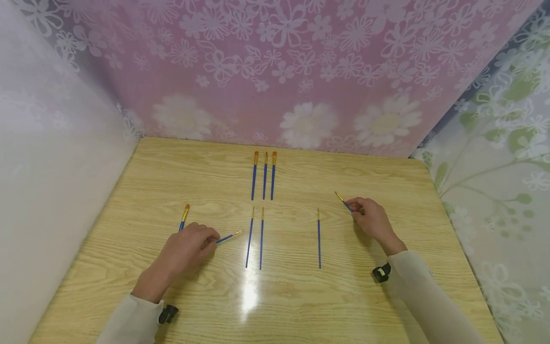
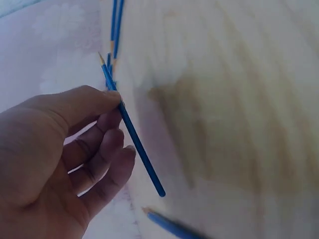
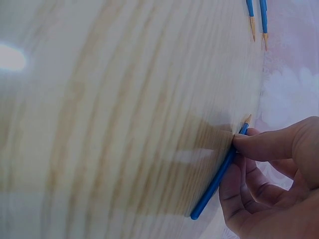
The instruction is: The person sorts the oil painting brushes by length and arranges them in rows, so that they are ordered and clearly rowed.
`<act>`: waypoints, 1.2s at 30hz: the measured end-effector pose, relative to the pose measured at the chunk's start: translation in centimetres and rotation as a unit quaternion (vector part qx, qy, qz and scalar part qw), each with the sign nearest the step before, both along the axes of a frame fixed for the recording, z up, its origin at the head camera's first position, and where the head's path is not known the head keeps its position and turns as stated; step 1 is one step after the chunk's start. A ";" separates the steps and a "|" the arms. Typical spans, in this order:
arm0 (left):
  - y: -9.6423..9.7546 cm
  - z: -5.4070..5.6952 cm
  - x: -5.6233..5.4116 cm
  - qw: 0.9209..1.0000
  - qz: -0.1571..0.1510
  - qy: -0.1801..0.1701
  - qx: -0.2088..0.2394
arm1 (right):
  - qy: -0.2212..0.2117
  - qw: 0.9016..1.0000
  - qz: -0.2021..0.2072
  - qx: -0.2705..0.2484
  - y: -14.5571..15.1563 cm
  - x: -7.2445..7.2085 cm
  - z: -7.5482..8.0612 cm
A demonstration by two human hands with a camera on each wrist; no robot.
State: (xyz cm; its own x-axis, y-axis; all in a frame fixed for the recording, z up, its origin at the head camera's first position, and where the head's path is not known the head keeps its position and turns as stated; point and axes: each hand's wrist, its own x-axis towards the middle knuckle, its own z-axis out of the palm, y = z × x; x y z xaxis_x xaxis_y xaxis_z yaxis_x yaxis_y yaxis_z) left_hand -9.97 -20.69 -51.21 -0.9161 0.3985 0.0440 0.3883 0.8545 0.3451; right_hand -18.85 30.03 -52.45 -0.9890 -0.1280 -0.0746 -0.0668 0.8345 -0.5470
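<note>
Paintbrushes [image 1: 319,239] number nine: seven lying, two held.

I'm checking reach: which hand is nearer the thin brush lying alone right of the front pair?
Right: the right hand is right of that lone brush; the left hand is farther, left of the brush pair.

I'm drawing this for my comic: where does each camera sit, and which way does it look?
Head: worn on the head, looking forward and down at the table; the left hand, right hand and both sleeves show.
Left wrist: worn there, facing the left brush pinched by the left hand, which shows.
Right wrist: worn there, facing the right brush pinched by the right hand, which shows.
Shared: head and left wrist both show the left hand and its brush.
</note>
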 end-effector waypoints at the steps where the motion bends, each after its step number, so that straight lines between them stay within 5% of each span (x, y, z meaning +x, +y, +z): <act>1: -0.1 0.2 0.0 1.000 -0.006 0.005 0.007 | 0.001 1.000 0.000 0.001 0.0 0.0 0.0; 7: -0.5 1.2 -0.3 0.998 -0.029 -0.027 0.043 | -0.004 1.000 -0.001 -0.001 0.0 0.0 -0.1; 19: 1.6 0.8 -1.3 0.989 -0.011 -0.108 0.101 | -0.007 1.000 -0.005 -0.003 -0.2 0.0 0.0; 26: 3.4 1.0 -1.6 0.987 -0.025 -0.107 0.121 | -0.004 1.000 -0.002 -0.002 -0.1 0.0 0.0; 36: 7.4 0.4 -2.2 0.982 -0.001 -0.109 0.152 | -0.005 1.000 -0.004 -0.004 -0.1 0.0 0.0</act>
State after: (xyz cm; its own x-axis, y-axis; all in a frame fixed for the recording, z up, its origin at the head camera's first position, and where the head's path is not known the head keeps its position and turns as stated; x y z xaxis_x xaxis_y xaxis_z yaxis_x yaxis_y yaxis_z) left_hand -12.13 -13.34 -50.77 -0.9161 0.3995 -0.0348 0.2793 0.6979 0.6594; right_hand -18.84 29.94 -52.40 -0.9892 -0.1212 -0.0829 -0.0552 0.8300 -0.5550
